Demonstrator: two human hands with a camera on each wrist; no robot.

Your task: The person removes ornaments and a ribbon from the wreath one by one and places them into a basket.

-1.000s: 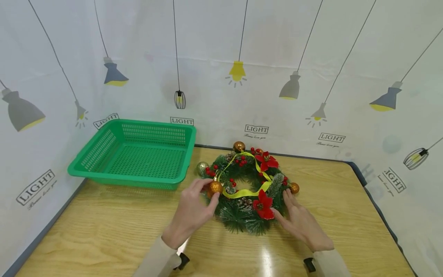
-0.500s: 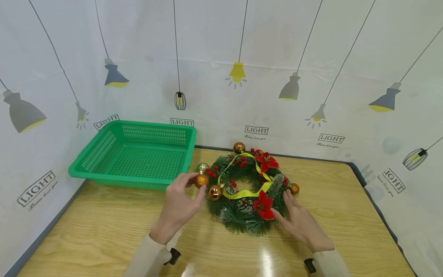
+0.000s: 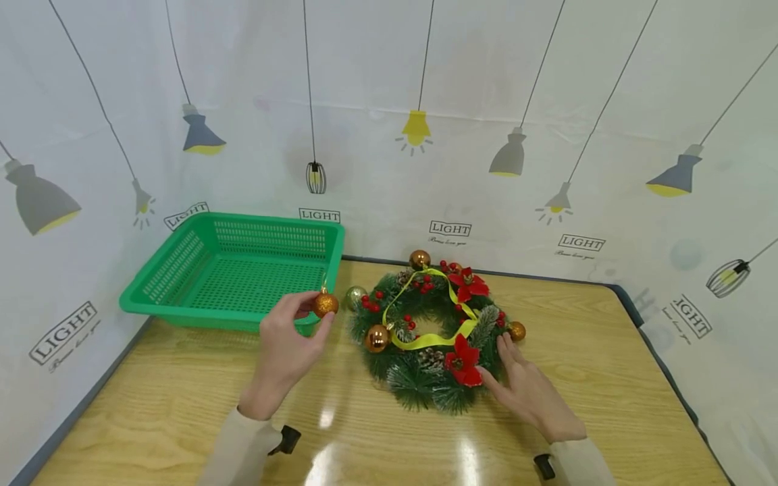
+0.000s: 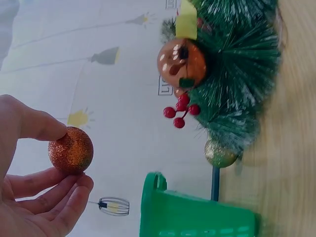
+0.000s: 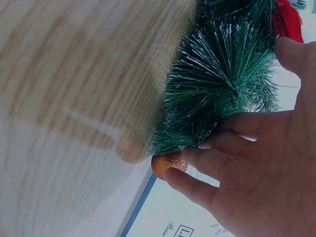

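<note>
The green basket (image 3: 243,273) sat at the table's (image 3: 182,398) far left. The left hand (image 3: 286,347) had pulled away from the wreath (image 3: 428,331) over the last second, and now pinched a glittery orange bauble (image 3: 325,304) between thumb and fingertips, lifted clear of the greenery and close to the basket's near rim, so that ornament looked freed. The right hand (image 3: 525,388) stayed where it was, fingers straight, pressing the wreath's right edge beside another orange ball (image 5: 165,164)
</note>
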